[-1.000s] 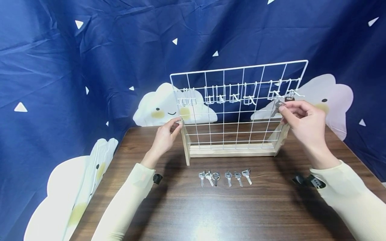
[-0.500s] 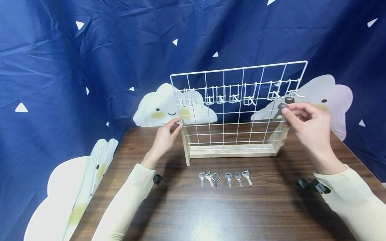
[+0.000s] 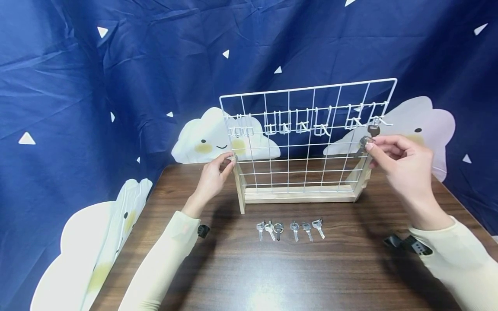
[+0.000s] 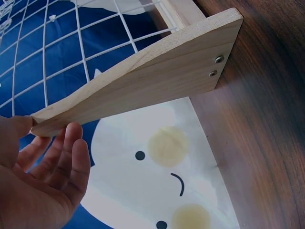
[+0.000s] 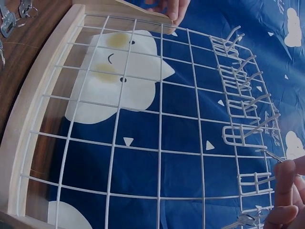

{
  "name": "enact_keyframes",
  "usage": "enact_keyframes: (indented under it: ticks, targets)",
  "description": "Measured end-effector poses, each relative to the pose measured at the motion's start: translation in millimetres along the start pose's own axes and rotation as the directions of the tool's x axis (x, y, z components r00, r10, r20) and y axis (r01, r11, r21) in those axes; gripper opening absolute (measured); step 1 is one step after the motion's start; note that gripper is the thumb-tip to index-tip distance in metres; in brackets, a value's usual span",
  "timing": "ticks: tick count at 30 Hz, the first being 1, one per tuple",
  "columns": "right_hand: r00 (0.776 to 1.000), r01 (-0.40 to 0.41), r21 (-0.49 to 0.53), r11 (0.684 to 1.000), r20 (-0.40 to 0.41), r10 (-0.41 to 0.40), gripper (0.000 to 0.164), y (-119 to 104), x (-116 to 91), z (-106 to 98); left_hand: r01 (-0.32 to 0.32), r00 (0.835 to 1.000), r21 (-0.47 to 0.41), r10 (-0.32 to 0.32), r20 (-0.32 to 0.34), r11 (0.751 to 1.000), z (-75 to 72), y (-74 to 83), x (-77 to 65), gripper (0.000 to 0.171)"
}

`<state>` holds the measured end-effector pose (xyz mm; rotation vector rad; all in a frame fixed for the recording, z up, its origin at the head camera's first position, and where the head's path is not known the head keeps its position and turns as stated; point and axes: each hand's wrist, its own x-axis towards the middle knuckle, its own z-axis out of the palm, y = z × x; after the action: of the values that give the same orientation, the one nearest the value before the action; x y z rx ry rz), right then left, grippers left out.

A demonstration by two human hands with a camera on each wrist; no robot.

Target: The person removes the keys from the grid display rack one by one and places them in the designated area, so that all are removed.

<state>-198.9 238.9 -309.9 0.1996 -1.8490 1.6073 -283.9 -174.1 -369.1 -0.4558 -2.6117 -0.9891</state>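
Observation:
My right hand [image 3: 410, 172] pinches a key [image 3: 363, 143] between thumb and fingers, in front of the right side of a white wire grid [image 3: 307, 149]. Just above those fingertips, a dark-headed key [image 3: 374, 130] hangs at the rightmost white hook [image 3: 376, 119]. In the right wrist view the fingers [image 5: 285, 183] are beside the hooks, and a shiny metal piece [image 5: 247, 219] shows below them. My left hand [image 3: 211, 177] grips the upper end of the grid's left wooden side piece [image 4: 138, 78], thumb on one side and fingers on the other.
Several silver keys [image 3: 295, 231] lie in a row on the dark wooden table [image 3: 233, 268], in front of the stand's wooden base bar [image 3: 299, 198]. More white hooks [image 3: 301, 125] line the grid's upper part. A blue cloth [image 3: 155, 56] hangs behind.
My right hand has drawn slightly down and to the right with its key, leaving the dark-headed key at the hook in fuller view. My left hand stays on the wooden side piece.

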Motion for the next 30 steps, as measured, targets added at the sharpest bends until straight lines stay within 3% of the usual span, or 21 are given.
enact_keyframes:
  ticks: [4,9,30]
  targets:
    - [0.998,-0.052,-0.004,0.999,0.043,0.052,0.015,1.3,-2.9,-0.8,0.001,1.000,0.004,-0.001,0.002,1.000,0.2,-0.4,-0.5,0.040]
    - [0.992,-0.090,-0.130,0.987,0.080,0.101,0.013,2.6,-6.4,-3.1,0.007,1.000,-0.001,-0.007,0.004,1.000,0.3,-0.6,-0.3,0.040]
    - [0.958,-0.081,-0.308,0.948,0.240,0.160,0.017,21.7,-21.2,-8.8,0.007,1.000,0.004,-0.007,0.005,1.000,-0.3,0.3,0.6,0.039]
